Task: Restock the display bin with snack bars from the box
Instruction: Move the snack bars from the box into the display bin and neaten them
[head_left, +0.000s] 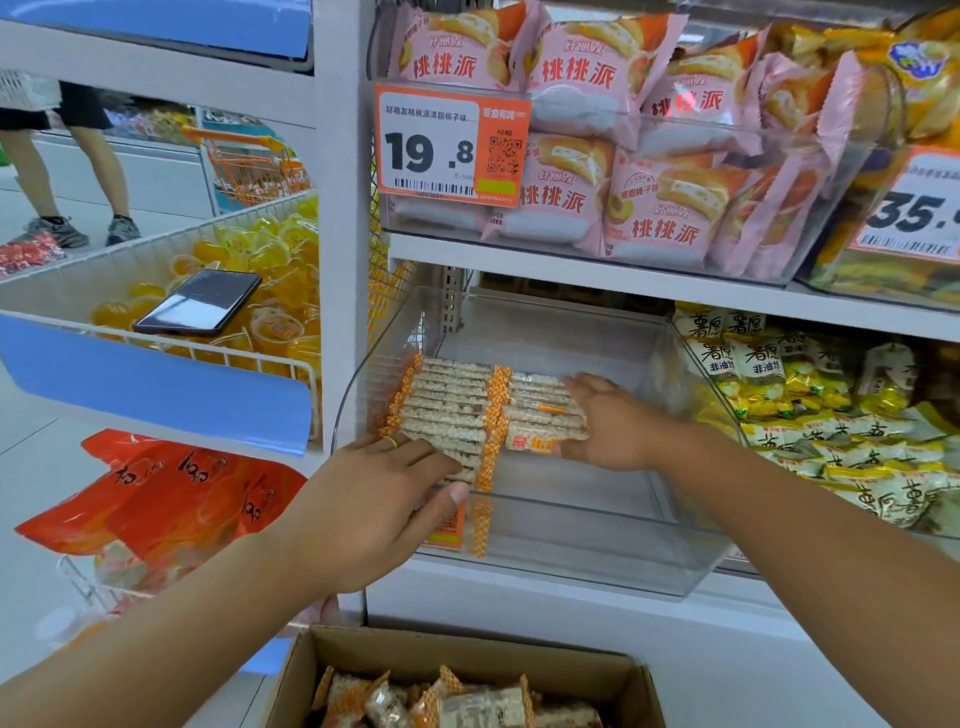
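Left hand (387, 496) flat, fingers straight on near bars (447, 405) | right hand (605, 421) flat against right stack | bin (571, 540) partly filled | box (467, 660) near, holding bars

Both forearms reached forward, converging toward 12 o'clock. Left hand (384, 499) lay palm down, fingers spread and lightly bent, thumb extended toward 3 o'clock. Right hand (613, 423) lay flat, fingers straight, pointing toward 10 o'clock.

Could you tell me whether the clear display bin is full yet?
Not full: snack bars cover only the left of the clear display bin.
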